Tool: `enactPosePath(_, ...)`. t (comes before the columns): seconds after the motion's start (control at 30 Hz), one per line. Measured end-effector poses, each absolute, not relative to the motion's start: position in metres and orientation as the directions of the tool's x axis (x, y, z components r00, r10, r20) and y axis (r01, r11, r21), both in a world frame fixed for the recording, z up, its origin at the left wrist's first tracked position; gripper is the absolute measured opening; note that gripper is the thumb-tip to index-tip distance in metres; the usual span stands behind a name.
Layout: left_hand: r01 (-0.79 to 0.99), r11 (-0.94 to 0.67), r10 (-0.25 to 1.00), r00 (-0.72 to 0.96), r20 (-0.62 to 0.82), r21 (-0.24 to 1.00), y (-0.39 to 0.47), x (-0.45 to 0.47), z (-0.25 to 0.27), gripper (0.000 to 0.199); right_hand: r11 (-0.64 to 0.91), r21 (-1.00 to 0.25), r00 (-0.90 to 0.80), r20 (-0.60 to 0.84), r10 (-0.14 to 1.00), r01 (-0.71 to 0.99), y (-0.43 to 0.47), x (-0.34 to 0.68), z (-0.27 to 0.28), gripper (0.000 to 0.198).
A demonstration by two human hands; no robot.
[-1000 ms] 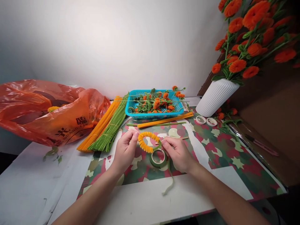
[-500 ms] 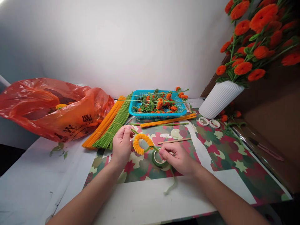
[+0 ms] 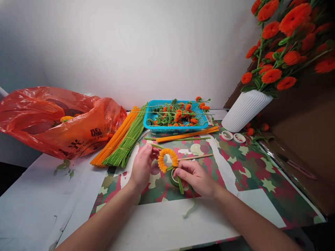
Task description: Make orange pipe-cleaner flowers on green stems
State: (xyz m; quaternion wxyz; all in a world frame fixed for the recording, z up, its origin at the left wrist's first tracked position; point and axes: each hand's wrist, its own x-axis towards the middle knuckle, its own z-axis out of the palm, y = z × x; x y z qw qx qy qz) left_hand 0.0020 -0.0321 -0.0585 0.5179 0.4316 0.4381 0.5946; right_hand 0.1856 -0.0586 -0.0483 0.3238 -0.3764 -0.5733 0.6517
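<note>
A ring of coiled orange pipe cleaner point(image 3: 161, 162) hangs between my hands above the table. My right hand point(image 3: 197, 177) is closed in a pinch on the ring's lower right, where green pipe cleaner point(image 3: 180, 184) sticks out below the fingers. At the ring's upper left, my left hand point(image 3: 142, 164) has its fingers closed on the green end point(image 3: 156, 146) that runs out from the ring. Behind my right fingers a roll of green floral tape point(image 3: 172, 178) is partly hidden, its loose tail point(image 3: 192, 207) trailing toward me.
Beyond lie orange point(image 3: 115, 139) and green pipe cleaner bundles point(image 3: 125, 143), and a blue basket point(image 3: 172, 129) of small orange flowers. An orange plastic bag point(image 3: 86, 129) sits left. A white vase point(image 3: 244, 109) with flowers, two white rings point(image 3: 239, 138) and a thin stick point(image 3: 201, 156) are to the right.
The orange ring has shifted right and turned to face me more fully. My left hand has moved right with it, and the green ends now point down below my right fingers.
</note>
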Motion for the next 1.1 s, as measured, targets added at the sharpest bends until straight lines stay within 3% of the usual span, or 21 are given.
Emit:
enactPosePath(0.1, -0.421, 0.043, 0.975, 0.214, 0.053, 0.906, -0.037, 0.007, -0.054, 0.043, -0.166, -0.986, -0.487, -0.131, 0.863, -0.029, -0.057, 0.184, -0.048, 0.038)
enactPosePath(0.2, -0.389, 0.174, 0.929, 0.371, -0.019, 0.905, -0.042, 0.011, -0.053, 0.039, -0.137, -0.989, -0.477, -0.097, 0.874, -0.049, -0.057, 0.184, -0.048, 0.041)
enactPosePath(0.5, -0.283, 0.303, 0.934, 0.277, -0.225, 0.910, -0.043, 0.010, -0.058, 0.036, -0.052, -0.998, -0.452, -0.059, 0.890, 0.028, -0.056, 0.187, -0.050, 0.041)
enactPosePath(1.1, -0.280, 0.392, 0.872, 0.417, -0.257, 0.877, -0.041, 0.012, -0.052, 0.027, 0.022, -0.997, -0.489, -0.015, 0.872, 0.070, -0.052, 0.191, -0.049, 0.042)
